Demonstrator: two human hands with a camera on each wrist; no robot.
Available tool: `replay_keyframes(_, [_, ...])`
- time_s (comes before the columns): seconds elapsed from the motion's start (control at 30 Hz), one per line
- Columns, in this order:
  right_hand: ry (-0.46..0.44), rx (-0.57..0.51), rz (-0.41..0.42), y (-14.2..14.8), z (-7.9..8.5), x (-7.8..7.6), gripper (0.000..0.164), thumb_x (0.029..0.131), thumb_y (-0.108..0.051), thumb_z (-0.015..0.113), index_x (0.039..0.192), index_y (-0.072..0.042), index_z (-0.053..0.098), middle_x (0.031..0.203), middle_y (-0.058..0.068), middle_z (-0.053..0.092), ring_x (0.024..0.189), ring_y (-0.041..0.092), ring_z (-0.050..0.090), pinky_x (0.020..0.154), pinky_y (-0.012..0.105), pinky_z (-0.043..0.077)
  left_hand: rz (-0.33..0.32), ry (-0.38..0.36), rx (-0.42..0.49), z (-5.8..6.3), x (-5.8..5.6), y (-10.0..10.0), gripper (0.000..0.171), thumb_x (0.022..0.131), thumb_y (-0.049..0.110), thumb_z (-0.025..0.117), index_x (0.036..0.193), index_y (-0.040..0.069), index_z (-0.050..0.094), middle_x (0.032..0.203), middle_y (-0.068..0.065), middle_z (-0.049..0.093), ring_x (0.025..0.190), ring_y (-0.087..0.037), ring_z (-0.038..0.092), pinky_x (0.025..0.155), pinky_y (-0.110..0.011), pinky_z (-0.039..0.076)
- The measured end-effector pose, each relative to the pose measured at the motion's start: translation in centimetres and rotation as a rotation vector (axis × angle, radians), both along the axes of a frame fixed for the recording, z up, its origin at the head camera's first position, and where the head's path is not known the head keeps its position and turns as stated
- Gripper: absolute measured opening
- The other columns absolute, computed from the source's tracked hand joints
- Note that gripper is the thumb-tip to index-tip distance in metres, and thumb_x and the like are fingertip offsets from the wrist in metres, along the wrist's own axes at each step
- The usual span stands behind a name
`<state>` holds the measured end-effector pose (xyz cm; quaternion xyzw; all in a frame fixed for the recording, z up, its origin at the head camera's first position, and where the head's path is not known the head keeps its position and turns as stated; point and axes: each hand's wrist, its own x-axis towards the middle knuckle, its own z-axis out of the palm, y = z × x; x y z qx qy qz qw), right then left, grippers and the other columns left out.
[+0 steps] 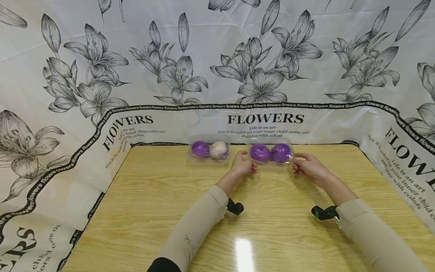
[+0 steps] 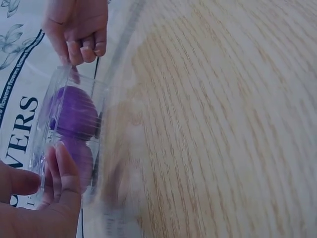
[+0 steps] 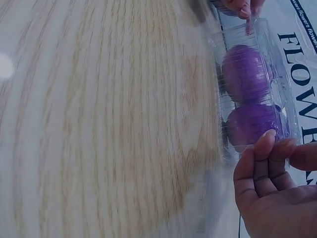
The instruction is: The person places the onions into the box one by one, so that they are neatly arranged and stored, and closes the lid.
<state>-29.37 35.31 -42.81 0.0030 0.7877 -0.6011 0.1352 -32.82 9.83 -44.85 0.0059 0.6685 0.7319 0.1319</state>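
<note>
A clear plastic box (image 1: 270, 141) stands at the back of the table, with two shiny purple balls (image 1: 260, 153) side by side inside. At its left end my left hand (image 1: 242, 165) pinches the wall, the thumb and fingertips on either side of it in the left wrist view. My right hand (image 1: 310, 168) holds the opposite end, its bent fingers (image 3: 265, 158) and thumb meeting at the corner in the right wrist view. The box's long side faces me, close against the printed cloth.
Left of my left hand stands a second clear box (image 1: 191, 159), holding a purple ball (image 1: 200, 149) and a whitish ball (image 1: 218, 150) with purple patches. Floral cloth (image 1: 190, 124) walls off the back and sides of the wooden table (image 1: 272, 211).
</note>
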Motion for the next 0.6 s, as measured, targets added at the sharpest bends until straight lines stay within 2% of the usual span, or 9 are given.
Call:
replay_keyframes(0.1, [-0.007,-0.001,-0.001,0.1,-0.1,-0.1,0.057,0.111,-0.008,0.030,0.155,0.017,0.005,0.089,0.004,0.060,0.085,0.012,0.062,0.077,0.030,0.061,0.005,-0.001,-0.003,0.0,0.1,0.1,0.051,0.104,-0.004,0.047,0.152,-0.004,0.031,0.075,-0.012,0.062,0.057,-0.018,0.059,0.070,-0.038,0.068])
replay_keyframes(0.17, [-0.011,0.007,0.000,0.2,-0.1,-0.1,0.059,0.111,-0.009,0.031,0.155,0.018,0.003,0.090,0.003,0.062,0.086,0.011,0.063,0.080,0.030,0.062,-0.003,0.002,-0.010,-0.2,0.1,0.2,0.051,0.105,-0.003,0.046,0.154,-0.003,0.029,0.080,-0.016,0.064,0.058,-0.018,0.059,0.071,-0.038,0.068])
replay_keyframes(0.37, [-0.036,0.003,-0.009,0.6,-0.2,0.2,0.067,0.112,-0.016,0.032,0.154,0.018,-0.007,0.095,0.003,0.064,0.089,0.009,0.066,0.085,0.029,0.063,-0.016,0.015,-0.058,-0.4,0.4,0.3,0.058,0.110,0.015,0.045,0.159,-0.001,0.019,0.110,-0.032,0.066,0.058,-0.017,0.059,0.072,-0.040,0.068])
replay_keyframes(0.43, [-0.042,0.010,-0.018,0.8,-0.2,0.4,0.070,0.112,-0.020,0.032,0.153,0.018,-0.010,0.104,0.009,0.066,0.091,0.009,0.067,0.088,0.030,0.063,-0.031,0.012,-0.082,-0.2,0.8,-0.1,0.063,0.110,0.020,0.047,0.160,0.000,0.016,0.114,-0.033,0.064,0.057,-0.016,0.058,0.072,-0.040,0.068])
replay_keyframes(0.5, [-0.043,0.034,-0.025,1.0,-0.3,0.6,0.073,0.113,-0.025,0.032,0.153,0.017,-0.013,0.117,0.025,0.064,0.095,0.008,0.068,0.091,0.031,0.062,-0.062,0.022,-0.145,0.1,1.3,-0.9,0.067,0.109,0.024,0.051,0.161,0.002,0.014,0.115,-0.031,0.064,0.056,-0.017,0.057,0.070,-0.038,0.068])
replay_keyframes(0.6, [-0.040,0.078,-0.043,1.5,-0.4,1.0,0.076,0.113,-0.030,0.031,0.152,0.017,-0.015,0.141,0.042,0.046,0.102,0.008,0.066,0.096,0.033,0.061,-0.171,0.068,-0.267,1.0,2.3,-2.7,0.071,0.108,0.026,0.055,0.162,0.007,0.013,0.112,-0.029,0.065,0.059,-0.022,0.062,0.073,-0.039,0.067])
